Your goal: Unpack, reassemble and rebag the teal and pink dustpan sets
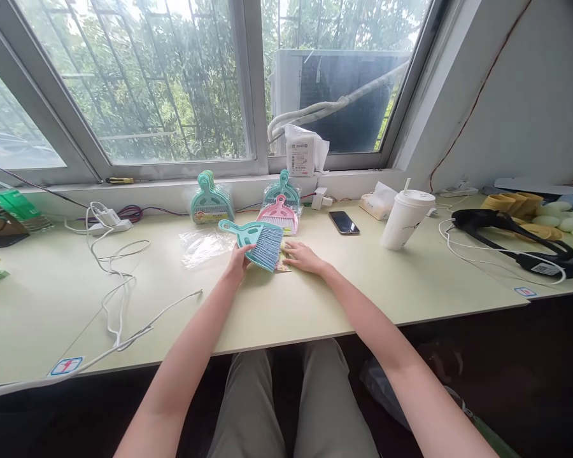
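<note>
My left hand (pixel 239 259) grips the lower left edge of a teal dustpan and brush set (pixel 246 236), thumb on its front. The set tilts above the table, its handle to the left and grey-blue bristles (pixel 267 248) to the right. My right hand (pixel 305 257) lies with fingers stretched out over a printed card (pixel 283 263), which is partly hidden behind the set. Just behind stands a pink dustpan and brush set (pixel 280 218), in front of a bagged teal set (pixel 283 189). A clear plastic bag (pixel 205 247) lies flat to the left.
Several bagged teal dustpan sets (pixel 211 200) stand at the back left. A phone (pixel 344 222), a white cup with a straw (pixel 407 218) and tissues (pixel 378 202) are on the right. White cables (pixel 119 286) cross the left side. A black strap-like device (pixel 520 245) lies far right.
</note>
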A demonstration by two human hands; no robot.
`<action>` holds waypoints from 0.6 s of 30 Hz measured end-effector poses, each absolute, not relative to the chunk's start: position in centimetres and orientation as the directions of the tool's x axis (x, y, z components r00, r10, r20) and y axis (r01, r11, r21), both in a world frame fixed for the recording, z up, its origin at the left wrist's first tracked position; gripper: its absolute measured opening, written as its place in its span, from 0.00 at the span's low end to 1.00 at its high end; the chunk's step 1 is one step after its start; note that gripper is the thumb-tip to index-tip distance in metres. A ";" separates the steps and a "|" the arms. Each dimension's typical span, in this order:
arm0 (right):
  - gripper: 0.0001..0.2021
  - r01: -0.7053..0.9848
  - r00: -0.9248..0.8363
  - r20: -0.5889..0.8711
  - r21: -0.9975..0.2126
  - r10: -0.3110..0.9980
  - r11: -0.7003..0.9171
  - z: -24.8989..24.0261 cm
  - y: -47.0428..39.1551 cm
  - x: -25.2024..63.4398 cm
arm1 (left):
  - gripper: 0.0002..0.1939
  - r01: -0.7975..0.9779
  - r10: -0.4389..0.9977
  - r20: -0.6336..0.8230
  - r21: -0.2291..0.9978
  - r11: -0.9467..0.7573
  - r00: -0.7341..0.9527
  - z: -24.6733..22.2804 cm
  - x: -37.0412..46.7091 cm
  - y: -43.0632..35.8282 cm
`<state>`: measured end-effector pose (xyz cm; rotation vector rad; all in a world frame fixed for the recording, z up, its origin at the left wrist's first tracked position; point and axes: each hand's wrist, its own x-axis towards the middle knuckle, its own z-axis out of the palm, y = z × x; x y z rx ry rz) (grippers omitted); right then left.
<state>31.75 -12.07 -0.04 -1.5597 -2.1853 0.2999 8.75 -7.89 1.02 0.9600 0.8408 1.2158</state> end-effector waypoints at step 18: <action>0.30 0.671 0.041 0.474 -0.665 0.880 0.327 2.5 -12.9 31.1 | 0.25 -0.364 0.951 0.015 0.926 0.104 0.309 1.1 9.6 -8.7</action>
